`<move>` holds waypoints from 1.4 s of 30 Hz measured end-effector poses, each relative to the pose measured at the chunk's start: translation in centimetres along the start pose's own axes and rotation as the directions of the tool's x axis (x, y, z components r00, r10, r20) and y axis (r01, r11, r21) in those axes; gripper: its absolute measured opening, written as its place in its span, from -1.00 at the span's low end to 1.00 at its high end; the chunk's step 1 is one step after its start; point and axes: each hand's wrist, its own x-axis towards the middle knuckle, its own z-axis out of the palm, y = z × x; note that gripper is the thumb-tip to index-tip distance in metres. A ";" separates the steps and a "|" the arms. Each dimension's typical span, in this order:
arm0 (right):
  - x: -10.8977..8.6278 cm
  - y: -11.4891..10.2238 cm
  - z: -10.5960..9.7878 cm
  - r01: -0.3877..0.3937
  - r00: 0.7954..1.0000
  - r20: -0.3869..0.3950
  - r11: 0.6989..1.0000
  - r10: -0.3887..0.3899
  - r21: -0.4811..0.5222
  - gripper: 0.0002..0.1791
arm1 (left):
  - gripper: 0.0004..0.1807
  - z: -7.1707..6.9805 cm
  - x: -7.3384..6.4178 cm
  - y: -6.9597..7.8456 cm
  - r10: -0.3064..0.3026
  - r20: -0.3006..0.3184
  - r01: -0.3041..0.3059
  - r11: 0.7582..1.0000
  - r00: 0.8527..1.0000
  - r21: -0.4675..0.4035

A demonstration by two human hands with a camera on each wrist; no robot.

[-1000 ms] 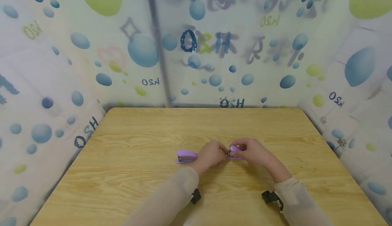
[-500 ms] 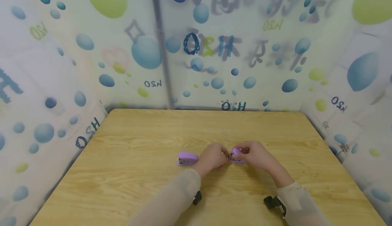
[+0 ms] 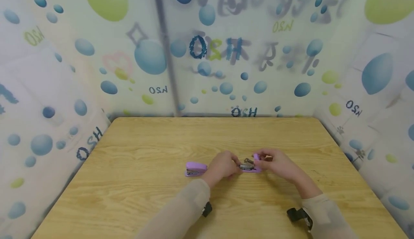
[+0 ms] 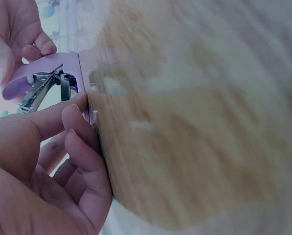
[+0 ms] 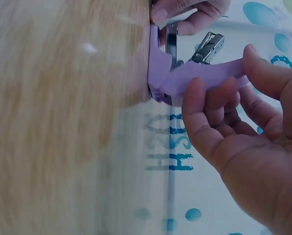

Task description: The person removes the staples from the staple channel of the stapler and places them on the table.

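Observation:
A purple stapler (image 5: 185, 73) rests on the table with its top cover swung up, showing the metal magazine and the pusher arm inside. My right hand (image 3: 277, 162) pinches the raised cover between thumb and fingers. At the other end, my left hand (image 3: 224, 164) pinches the front of the base, which stays down on the wood; in the left wrist view, the left hand (image 4: 53, 161) has its fingertips at that low edge. A second purple stapler (image 3: 196, 168), its cover down, lies just left of my left wrist.
The light wooden table (image 3: 145, 134) reaches back to a wall (image 3: 207, 88) with blue and green drop prints. Similar printed walls border it left and right. Dark wrist-camera mounts show below both sleeves.
The stapler's cover has swung open under my right hand, which moved slightly right with it, exposing the metal parts. My left hand keeps its hold on the base.

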 end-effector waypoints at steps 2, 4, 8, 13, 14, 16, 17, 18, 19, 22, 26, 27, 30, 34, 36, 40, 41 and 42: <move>-0.3 0.1 -0.4 0.022 1.000 0.018 1.000 -0.022 0.010 -0.58 | -0.80 0.1 0.0 0.1 0.007 -0.004 -0.007 1.000 1.000 0.020; -0.5 0.1 -0.7 0.046 0.998 0.037 0.999 -0.047 0.007 -0.61 | -0.81 0.1 0.1 0.1 0.008 -0.004 -0.008 0.999 1.000 0.039; -0.9 0.2 -1.3 0.069 0.995 0.070 0.998 -0.068 -0.001 -0.64 | -0.81 0.2 0.2 0.1 0.004 -0.001 -0.004 0.999 1.000 0.048; -1.1 0.1 -2.1 0.065 0.995 0.075 0.995 -0.059 -0.073 -0.63 | -0.81 0.2 0.4 0.0 0.003 0.003 -0.003 1.000 1.000 0.021; -1.1 0.1 -2.3 0.061 0.996 0.071 0.994 -0.054 -0.096 -0.64 | -0.81 0.2 0.4 0.0 0.003 0.004 -0.003 1.000 1.000 0.019; -1.1 0.2 -2.5 0.056 0.996 0.071 0.989 -0.047 -0.135 -0.66 | -0.81 0.1 0.5 0.0 0.001 0.008 -0.001 1.000 1.000 0.014; -1.1 0.3 -2.7 0.056 0.996 0.076 0.988 -0.045 -0.146 -0.66 | -0.81 0.1 0.5 0.0 0.001 0.009 -0.001 1.000 1.000 0.014; -1.1 0.4 -2.8 0.052 0.996 0.082 0.988 -0.041 -0.144 -0.66 | -0.80 0.1 0.5 0.0 0.002 0.010 -0.002 1.000 1.000 0.015; -1.2 0.4 -2.9 0.050 0.995 0.089 0.989 -0.037 -0.142 -0.65 | -0.80 0.1 0.5 0.1 0.002 0.012 -0.002 1.000 1.000 0.014; -1.4 0.6 -3.3 0.042 0.994 0.109 0.990 -0.028 -0.136 -0.63 | -0.81 0.0 0.5 0.1 0.005 0.014 -0.005 1.000 1.000 0.010; -1.6 0.8 -3.8 0.034 0.991 0.135 0.990 -0.016 -0.134 -0.62 | -0.81 0.0 0.5 0.1 0.005 0.013 -0.005 1.000 1.000 0.004; -1.6 0.9 -3.9 0.040 0.989 0.148 0.991 -0.020 -0.130 -0.63 | -0.81 0.0 0.4 0.1 0.006 0.012 -0.006 1.000 1.000 0.003; -1.6 1.5 -4.3 0.045 0.985 0.168 0.991 -0.024 -0.124 -0.66 | -0.81 0.0 0.4 0.1 0.007 0.010 -0.007 1.000 1.000 0.006; -1.6 2.4 -4.8 0.055 0.983 0.181 0.986 -0.025 -0.160 -0.68 | -0.82 0.0 0.3 0.2 0.001 0.013 -0.001 1.000 1.000 0.010; -1.6 2.7 -5.0 0.055 0.984 0.178 0.981 -0.022 -0.187 -0.68 | -0.82 0.0 0.3 0.2 -0.005 0.013 0.005 1.000 1.000 0.005; -1.7 2.9 -5.2 0.039 0.985 0.170 0.977 -0.002 -0.212 -0.63 | -0.81 0.0 0.2 0.2 -0.010 0.008 0.009 1.000 1.000 0.004; -1.7 3.0 -5.3 0.027 0.986 0.169 0.978 0.008 -0.207 -0.62 | -0.81 0.0 0.2 0.3 -0.009 0.007 0.009 1.000 1.000 0.002; -1.7 3.0 -5.3 0.017 0.985 0.169 0.979 0.018 -0.204 -0.61 | -0.81 0.0 0.2 0.3 -0.007 0.005 0.007 1.000 1.000 0.003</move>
